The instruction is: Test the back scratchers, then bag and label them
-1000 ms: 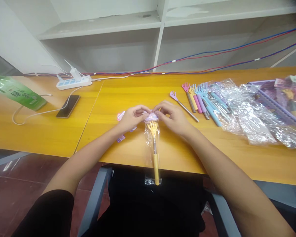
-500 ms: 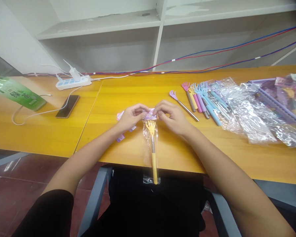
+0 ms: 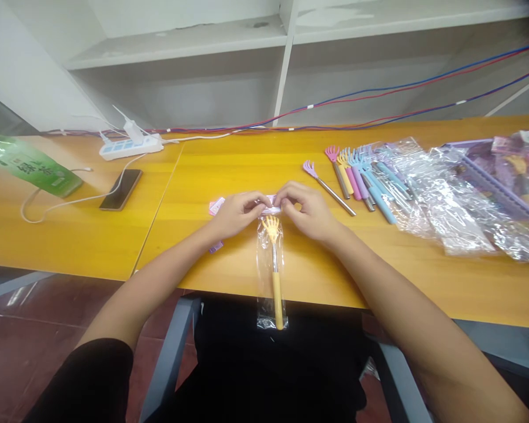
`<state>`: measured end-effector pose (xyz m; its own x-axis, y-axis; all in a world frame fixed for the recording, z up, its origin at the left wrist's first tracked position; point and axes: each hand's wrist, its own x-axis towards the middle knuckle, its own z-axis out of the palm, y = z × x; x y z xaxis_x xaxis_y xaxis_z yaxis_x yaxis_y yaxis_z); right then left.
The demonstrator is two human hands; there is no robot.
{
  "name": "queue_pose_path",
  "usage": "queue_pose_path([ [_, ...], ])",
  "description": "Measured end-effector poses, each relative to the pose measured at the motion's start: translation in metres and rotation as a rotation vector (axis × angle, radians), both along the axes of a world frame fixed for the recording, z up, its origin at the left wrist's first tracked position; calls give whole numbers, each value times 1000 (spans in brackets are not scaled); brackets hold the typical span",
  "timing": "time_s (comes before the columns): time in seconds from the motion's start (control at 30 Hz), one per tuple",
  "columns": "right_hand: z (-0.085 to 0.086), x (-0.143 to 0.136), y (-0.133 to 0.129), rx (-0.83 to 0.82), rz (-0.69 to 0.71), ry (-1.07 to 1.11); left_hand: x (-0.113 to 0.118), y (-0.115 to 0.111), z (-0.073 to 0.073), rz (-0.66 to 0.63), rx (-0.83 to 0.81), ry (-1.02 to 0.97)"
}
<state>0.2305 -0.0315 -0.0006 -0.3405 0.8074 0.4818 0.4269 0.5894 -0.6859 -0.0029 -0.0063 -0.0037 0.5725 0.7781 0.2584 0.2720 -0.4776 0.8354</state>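
Note:
A yellow back scratcher with a hand-shaped head lies in a clear plastic bag, its handle reaching past the table's front edge. At the bag's top end is a pinkish-purple card. My left hand pinches the card's left side, fingers closed. From the right, my right hand pinches the other side, its fingers curled. More small pink and purple cards lie partly under my left hand.
Several coloured scratchers lie at right, beside clear bags and a purple box. One purple scratcher lies nearer my right hand. Further left are a phone, a power strip and a green bottle.
My left hand has shifted slightly right and down, covering more of the loose cards. The bagged scratcher has moved slightly right, and the card between my hands looks narrower.

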Motion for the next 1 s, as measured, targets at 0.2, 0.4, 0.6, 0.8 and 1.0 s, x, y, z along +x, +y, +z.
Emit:
queue_pose_path([
  [0.2, -1, -1, 0, 12, -17, -3, 1, -2, 6, 31, 78, 72],
  [0.4, 0, -2, -1, -6, -31, 5, 1, -6, 8, 45, 58, 64],
  [0.6, 3, -4, -5, -24, -12, 1, 5, -9, 0, 85, -32, -48],
  [0.8, 2, -8, -5, -60, -27, -3, 7, -8, -3, 180, 11, -43],
  [1.0, -2, -9, -4, -71, -47, -9, 7, -8, -2, 192, 45, -16],
])
